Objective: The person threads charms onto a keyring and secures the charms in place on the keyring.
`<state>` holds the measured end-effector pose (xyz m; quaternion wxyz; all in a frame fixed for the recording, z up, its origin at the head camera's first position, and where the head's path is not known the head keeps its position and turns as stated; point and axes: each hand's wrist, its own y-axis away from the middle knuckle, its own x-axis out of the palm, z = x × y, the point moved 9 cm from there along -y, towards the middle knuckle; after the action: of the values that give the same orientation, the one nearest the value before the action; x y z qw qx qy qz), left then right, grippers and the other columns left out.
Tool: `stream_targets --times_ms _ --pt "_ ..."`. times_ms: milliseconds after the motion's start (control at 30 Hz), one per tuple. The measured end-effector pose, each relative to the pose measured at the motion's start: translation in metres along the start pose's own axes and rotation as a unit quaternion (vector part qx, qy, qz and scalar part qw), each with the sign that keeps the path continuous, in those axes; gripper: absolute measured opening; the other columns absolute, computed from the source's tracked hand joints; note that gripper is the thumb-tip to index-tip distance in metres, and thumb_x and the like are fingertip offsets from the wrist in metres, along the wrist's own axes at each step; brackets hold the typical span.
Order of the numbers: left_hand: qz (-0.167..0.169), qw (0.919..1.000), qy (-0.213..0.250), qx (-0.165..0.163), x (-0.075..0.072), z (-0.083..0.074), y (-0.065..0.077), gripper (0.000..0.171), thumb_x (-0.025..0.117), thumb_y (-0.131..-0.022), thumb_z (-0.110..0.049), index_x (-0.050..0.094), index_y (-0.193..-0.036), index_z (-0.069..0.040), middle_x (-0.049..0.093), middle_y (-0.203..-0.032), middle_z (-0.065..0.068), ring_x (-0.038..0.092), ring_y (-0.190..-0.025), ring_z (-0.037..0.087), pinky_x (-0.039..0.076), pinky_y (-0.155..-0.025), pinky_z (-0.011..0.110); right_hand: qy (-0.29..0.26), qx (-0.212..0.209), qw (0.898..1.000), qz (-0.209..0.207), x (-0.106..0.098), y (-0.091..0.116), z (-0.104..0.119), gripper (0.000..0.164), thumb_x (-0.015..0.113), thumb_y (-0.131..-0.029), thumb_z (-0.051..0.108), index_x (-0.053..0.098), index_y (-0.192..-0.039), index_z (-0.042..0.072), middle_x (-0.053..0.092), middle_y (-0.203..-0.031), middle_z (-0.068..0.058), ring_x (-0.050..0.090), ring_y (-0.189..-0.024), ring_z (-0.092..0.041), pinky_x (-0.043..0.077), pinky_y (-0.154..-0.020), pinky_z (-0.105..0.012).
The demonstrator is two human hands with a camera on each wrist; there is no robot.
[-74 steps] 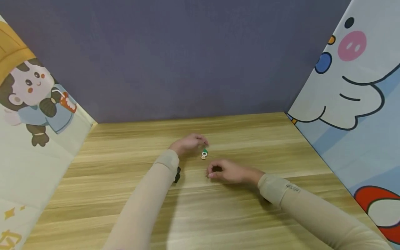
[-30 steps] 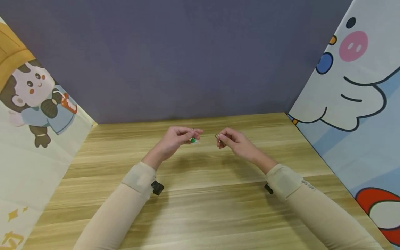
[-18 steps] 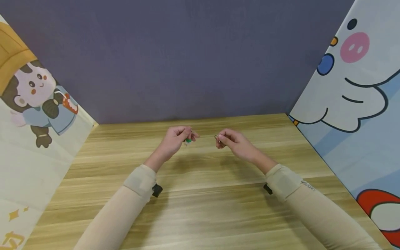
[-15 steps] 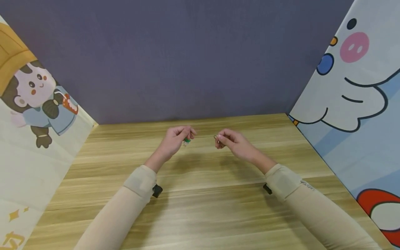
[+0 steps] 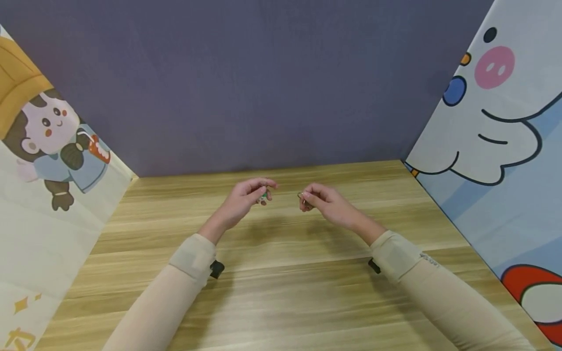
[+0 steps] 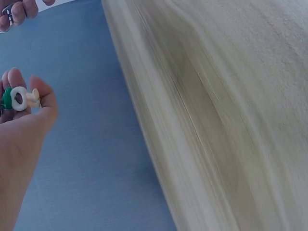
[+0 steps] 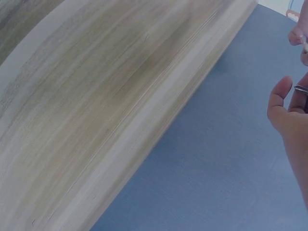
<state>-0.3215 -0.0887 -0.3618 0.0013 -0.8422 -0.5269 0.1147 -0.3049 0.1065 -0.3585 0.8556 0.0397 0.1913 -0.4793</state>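
My left hand [image 5: 243, 200] grips a small charm [image 6: 19, 98] over the back of the table. The charm has a green top, a white ring-shaped body and cream-coloured feet; in the head view the fingers hide most of it. A short gap to the right, my right hand [image 5: 329, 204] pinches a small metal ring [image 5: 300, 194] between thumb and forefinger. In the right wrist view only a metal edge [image 7: 301, 89] shows between the fingers. The two hands face each other and do not touch. Whether the charm has its own loop is too small to tell.
A wood-grain table [image 5: 281, 292] lies below both hands. Behind it rises a dark grey-blue wall panel [image 5: 268, 87]. Cartoon-printed panels stand at the left [image 5: 39, 234] and right [image 5: 518, 209]. Black wrist-camera mounts [image 5: 217, 269] sit under the cuffs.
The charm, earlier lying on the table, is now up in my left hand. Both hands have moved farther back. Over the last half second the left fingers have turned the charm slightly.
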Motion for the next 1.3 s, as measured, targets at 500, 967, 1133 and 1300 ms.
stream_targets --times_ms 500,967,1133,1300 --pt "-0.021 0.9996 0.012 -0.015 -0.003 0.000 0.000 0.034 0.044 -0.108 -0.004 0.070 -0.129 0.002 0.071 -0.127 0.020 0.067 -0.097 0.023 0.056 -0.083 0.030 0.011 0.007 1.000 0.012 0.005 0.000 -0.003 0.025 0.049 -0.115 0.020 0.064 -0.112 0.000 0.071 -0.104 -0.015 0.071 -0.101 -0.027 0.061 -0.091 -0.030" --pt "0.022 0.9996 -0.009 0.016 0.010 -0.004 0.003 0.019 0.048 -0.114 -0.012 0.055 -0.127 0.002 0.071 -0.101 0.024 0.064 -0.076 0.021 0.053 -0.068 0.027 0.003 -0.004 1.000 -0.003 0.005 -0.001 0.000 0.020 0.054 -0.113 0.017 0.063 -0.118 0.000 0.071 -0.116 -0.020 0.070 -0.101 -0.020 0.061 -0.091 -0.029" --pt "0.024 0.9995 0.012 0.016 0.015 -0.005 0.002 0.016 0.049 -0.112 -0.006 0.042 -0.125 -0.001 0.069 -0.091 0.029 0.063 -0.066 0.018 0.050 -0.062 0.027 0.014 -0.012 0.999 -0.028 0.004 -0.001 0.001 0.017 0.060 -0.110 0.014 0.067 -0.115 -0.001 0.072 -0.105 -0.011 0.070 -0.099 -0.030 0.060 -0.087 -0.026" --pt "0.029 0.9994 0.016 0.013 0.017 -0.006 0.002 0.011 0.050 -0.112 -0.003 0.046 -0.122 -0.001 0.069 -0.084 0.024 0.060 -0.058 0.016 0.045 -0.055 0.026 -0.015 -0.018 0.998 -0.062 0.002 -0.001 0.003 0.017 0.067 -0.105 0.008 0.063 -0.117 -0.004 0.072 -0.102 -0.014 0.072 -0.094 -0.024 0.061 -0.087 -0.026"
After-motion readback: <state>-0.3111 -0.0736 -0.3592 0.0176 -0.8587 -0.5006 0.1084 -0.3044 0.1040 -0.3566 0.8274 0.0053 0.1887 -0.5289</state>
